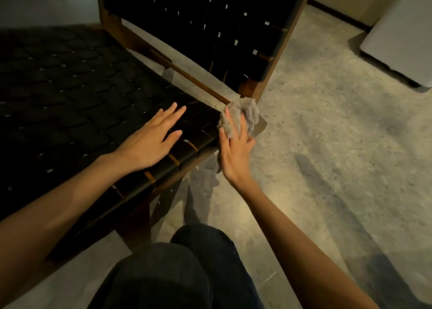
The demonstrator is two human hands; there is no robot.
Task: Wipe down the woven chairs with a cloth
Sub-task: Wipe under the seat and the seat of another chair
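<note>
legs (177, 273): nearest item, in dark trousers, at the bottom edge of the view, bent above the floor.

left hand (149, 142): palm down on the woven seat (70, 86), close to its right edge; fingers straight and slightly spread, holding nothing.

right hand (236, 149): just off the seat's right edge, towards its far right corner; fingers straight and fanned across the cloth, pressing on it rather than closing round it.

cloth (245, 114): grey, nubbly, bunched into a lump; sits at the seat's far right corner, under the right fingertips and against the foot of the wooden post (259, 88).

woven seat: broad black straps in a basket weave; brown wooden frame shows between the straps along the right edge.

wooden rail (194, 81): thin, brown, running along the seat's far edge to the post.

woven back (210, 28): same black weave, rising behind the seat, framed in brown wood, small pale gaps between straps.

floor (327, 145): pale, speckled, right of the chair.

white unit (402, 35): far right corner of the floor, well apart from the chair.
</note>
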